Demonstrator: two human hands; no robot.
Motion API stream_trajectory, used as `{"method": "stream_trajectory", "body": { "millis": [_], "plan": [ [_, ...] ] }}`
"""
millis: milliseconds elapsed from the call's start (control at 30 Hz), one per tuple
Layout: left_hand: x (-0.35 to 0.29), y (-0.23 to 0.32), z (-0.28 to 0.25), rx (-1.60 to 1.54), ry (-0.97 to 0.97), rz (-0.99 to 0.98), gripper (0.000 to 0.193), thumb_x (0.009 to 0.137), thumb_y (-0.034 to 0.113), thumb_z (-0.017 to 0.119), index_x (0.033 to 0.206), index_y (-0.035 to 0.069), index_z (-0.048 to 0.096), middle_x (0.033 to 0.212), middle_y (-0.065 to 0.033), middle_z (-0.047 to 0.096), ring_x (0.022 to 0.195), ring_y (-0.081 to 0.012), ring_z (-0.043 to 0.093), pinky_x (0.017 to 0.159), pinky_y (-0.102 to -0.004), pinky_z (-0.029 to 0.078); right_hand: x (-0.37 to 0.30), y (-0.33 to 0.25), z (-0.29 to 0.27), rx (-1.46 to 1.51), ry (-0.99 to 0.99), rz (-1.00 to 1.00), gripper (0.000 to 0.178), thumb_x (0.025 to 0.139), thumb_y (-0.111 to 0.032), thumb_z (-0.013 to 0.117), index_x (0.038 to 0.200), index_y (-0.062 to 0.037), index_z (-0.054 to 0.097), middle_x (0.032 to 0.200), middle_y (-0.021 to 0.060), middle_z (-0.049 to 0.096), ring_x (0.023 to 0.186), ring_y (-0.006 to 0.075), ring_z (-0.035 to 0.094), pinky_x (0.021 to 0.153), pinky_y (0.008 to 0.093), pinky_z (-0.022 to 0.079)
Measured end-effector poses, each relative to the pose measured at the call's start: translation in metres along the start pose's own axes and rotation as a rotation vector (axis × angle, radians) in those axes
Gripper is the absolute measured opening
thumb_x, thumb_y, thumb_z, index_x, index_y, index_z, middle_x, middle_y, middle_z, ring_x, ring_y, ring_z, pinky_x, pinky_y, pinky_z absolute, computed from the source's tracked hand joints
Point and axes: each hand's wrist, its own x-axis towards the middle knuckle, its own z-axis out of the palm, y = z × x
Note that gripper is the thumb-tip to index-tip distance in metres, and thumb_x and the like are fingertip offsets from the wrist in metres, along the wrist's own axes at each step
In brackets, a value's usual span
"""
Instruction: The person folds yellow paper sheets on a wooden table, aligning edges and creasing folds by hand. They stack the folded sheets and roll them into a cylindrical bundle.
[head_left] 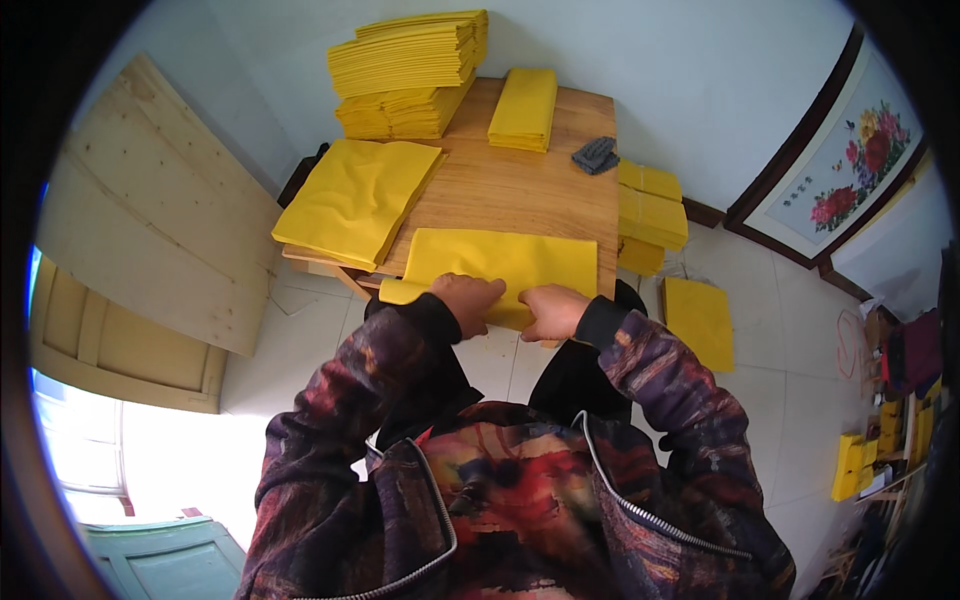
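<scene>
A yellow sheet (510,255), paper or thin cloth, lies at the near edge of the wooden table (520,190). Its near part bends over the table edge, and its left corner is curled. My left hand (468,302) grips this near part, fingers bent around it. Close by on the right, my right hand (553,311) pinches the same edge, thumb toward the left hand. To the left, a flat stack of yellow sheets (355,200) overhangs the table's side. The fingertips under the sheet are hidden.
At the back stand a tall pile of folded yellow pieces (400,65) and a smaller folded stack (524,108). A grey cloth (596,155) lies at the right edge. Yellow bundles (652,210) sit beside the table; a yellow stack (698,322) rests on the floor. Wooden boards (150,210) lean left.
</scene>
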Motion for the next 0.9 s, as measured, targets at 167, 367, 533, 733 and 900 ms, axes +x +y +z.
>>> {"method": "stream_trajectory", "body": {
  "millis": [167,367,533,733,900],
  "plan": [
    [-0.014,0.009,0.011,0.064,0.121,0.03,0.03,0.071,0.018,0.071,0.095,0.008,0.056,0.092,-0.0157,0.066,0.092,-0.0338,0.064,0.075,-0.0461,0.049,-0.013,-0.004,0.001,0.004,0.027,-0.075,0.042,0.069,-0.028,0.075,0.093,0.0025,0.059,0.09,0.024,0.065,0.092,0.0382,0.063,0.076,0.0443,0.05],
    [-0.013,-0.02,-0.004,-0.11,-0.101,0.106,0.028,0.074,0.021,0.067,0.096,0.007,0.055,0.096,-0.0153,0.064,0.093,-0.0359,0.062,0.078,-0.047,0.047,-0.025,-0.016,0.014,-0.214,0.218,0.018,0.04,0.073,-0.028,0.072,0.095,0.0003,0.055,0.092,0.0255,0.064,0.091,0.0413,0.061,0.076,0.0452,0.049],
    [-0.023,0.005,0.005,0.076,0.125,0.12,0.03,0.075,0.022,0.066,0.097,0.006,0.055,0.099,-0.0157,0.065,0.091,-0.0365,0.062,0.079,-0.0456,0.048,-0.01,-0.001,-0.004,0.224,-0.162,-0.16,0.053,0.071,-0.033,0.075,0.104,0.0038,0.055,0.096,0.0251,0.063,0.094,0.0381,0.061,0.079,0.0418,0.048],
    [-0.026,0.004,0.0,-0.035,-0.1,0.012,0.029,0.074,0.022,0.066,0.096,0.006,0.056,0.09,-0.0168,0.065,0.09,-0.0361,0.063,0.077,-0.0458,0.049,-0.027,-0.014,0.014,-0.199,0.145,-0.108,0.043,0.071,-0.027,0.071,0.098,0.0018,0.054,0.088,0.0226,0.064,0.086,0.0413,0.062,0.076,0.0474,0.049],
    [-0.027,0.002,-0.002,-0.041,0.008,0.036,0.022,0.074,0.017,0.065,0.094,0.008,0.059,0.086,-0.016,0.066,0.088,-0.0349,0.064,0.073,-0.0465,0.049,-0.023,-0.023,0.011,-0.22,0.137,-0.033,0.032,0.073,-0.021,0.067,0.093,0.0003,0.055,0.091,0.0203,0.066,0.086,0.0385,0.064,0.073,0.0465,0.049]
  ]
}}
